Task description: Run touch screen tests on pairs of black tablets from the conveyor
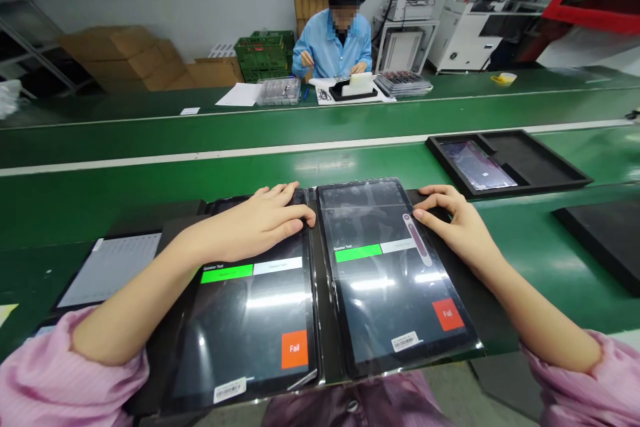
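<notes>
Two tablets lie side by side in front of me, both with a "Speaker Test" screen, a green bar and a red "Fail" box. My left hand (260,223) reaches across the top of the left tablet (250,320), palm down, fingers stretched towards its right edge. My right hand (453,217) is at the right edge of the right tablet (385,280). Its fingers are bent and apart, with thumb and fingertips against or just beside that edge. A volume slider (417,240) shows on the right screen. Black tray parts (327,320) show between and beneath the tablets.
A black foam tray (545,153) at the right holds a wrapped device (477,165); another black tray (605,240) lies nearer. Another tablet (113,267) is at my left. Across the green bench, a person in blue (335,47) works beside clear trays (403,83).
</notes>
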### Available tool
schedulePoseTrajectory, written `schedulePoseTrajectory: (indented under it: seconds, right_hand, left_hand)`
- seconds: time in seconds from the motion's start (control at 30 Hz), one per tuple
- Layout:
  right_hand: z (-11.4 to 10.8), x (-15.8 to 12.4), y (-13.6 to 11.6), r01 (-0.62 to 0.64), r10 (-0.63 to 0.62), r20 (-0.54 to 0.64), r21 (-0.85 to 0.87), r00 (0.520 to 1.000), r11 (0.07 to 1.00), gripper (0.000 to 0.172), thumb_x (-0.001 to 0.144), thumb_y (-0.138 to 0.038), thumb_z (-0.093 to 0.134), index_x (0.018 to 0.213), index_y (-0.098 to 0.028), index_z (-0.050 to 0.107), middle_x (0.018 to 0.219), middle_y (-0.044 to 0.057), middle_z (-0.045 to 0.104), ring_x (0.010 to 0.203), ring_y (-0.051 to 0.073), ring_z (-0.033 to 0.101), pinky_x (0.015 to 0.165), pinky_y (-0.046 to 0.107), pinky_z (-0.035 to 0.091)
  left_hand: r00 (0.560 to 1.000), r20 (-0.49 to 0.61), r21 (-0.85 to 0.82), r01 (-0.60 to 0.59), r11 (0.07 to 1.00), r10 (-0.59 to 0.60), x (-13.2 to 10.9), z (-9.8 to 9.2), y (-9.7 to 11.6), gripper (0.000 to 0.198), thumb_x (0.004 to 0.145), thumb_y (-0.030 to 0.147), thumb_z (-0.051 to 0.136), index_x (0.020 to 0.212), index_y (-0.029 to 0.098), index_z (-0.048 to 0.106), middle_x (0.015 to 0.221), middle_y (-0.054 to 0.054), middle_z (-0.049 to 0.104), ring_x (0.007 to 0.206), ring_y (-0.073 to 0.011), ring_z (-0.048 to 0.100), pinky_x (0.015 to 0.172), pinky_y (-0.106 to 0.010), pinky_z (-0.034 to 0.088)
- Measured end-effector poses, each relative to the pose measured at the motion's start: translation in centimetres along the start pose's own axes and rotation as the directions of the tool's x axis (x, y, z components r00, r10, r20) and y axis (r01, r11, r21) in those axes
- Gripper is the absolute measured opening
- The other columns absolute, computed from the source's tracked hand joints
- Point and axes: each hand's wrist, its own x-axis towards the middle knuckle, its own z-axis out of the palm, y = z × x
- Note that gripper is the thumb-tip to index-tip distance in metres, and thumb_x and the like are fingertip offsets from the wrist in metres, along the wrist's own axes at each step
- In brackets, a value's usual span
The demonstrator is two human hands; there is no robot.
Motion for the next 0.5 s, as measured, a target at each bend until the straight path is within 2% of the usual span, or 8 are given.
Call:
schedulePoseTrajectory:
  seconds: [0.17, 0.33, 0.5]
  right_hand:
    - [0.48, 0.05, 0.18, 0.006, -0.006, -0.022, 0.009, 1.0, 1.0, 0.036, 0.077, -0.063, 0.074, 0.081, -0.027, 0.076, 0.121, 0.011, 0.065, 0.126, 0.038, 0.055, 0.115, 0.061, 0.036]
    - [0.56, 0.05, 0.39, 0.017, -0.017, -0.012, -0.019, 1.0, 1.0, 0.038, 0.079, -0.065, 0.071, 0.089, -0.029, 0.079, 0.121, 0.011, 0.064, 0.127, 0.038, 0.054, 0.116, 0.06, 0.036]
    - [0.24, -0.05, 0.56, 0.026, -0.026, 0.005, -0.047, 1.0, 0.999, 0.039, 0.083, -0.065, 0.07, 0.095, -0.03, 0.079, 0.125, 0.01, 0.063, 0.128, 0.037, 0.054, 0.116, 0.06, 0.037]
  left_hand:
    - [1.0, -0.007, 0.002, -0.018, 1.0, 0.018, -0.3, -0.2, -0.76, 0.065, 0.108, 0.062, 0.017, 0.138, 0.029, 0.064, 0.173, -0.007, 0.036, 0.165, -0.0312, 0.016, 0.131, -0.055, 0.021]
    - [0.998, -0.06, 0.049, 0.017, 0.999, -0.014, -0.25, 0.04, -0.64, 0.066, 0.108, 0.063, 0.016, 0.141, 0.029, 0.062, 0.17, -0.007, 0.042, 0.163, -0.0272, 0.025, 0.13, -0.05, 0.026]
    - [0.997, -0.076, 0.049, 0.013, 0.999, -0.009, 0.04, 0.28, -0.06, 0.057, 0.109, 0.053, 0.02, 0.137, 0.028, 0.062, 0.162, -0.005, 0.053, 0.162, -0.0266, 0.027, 0.13, -0.049, 0.028]
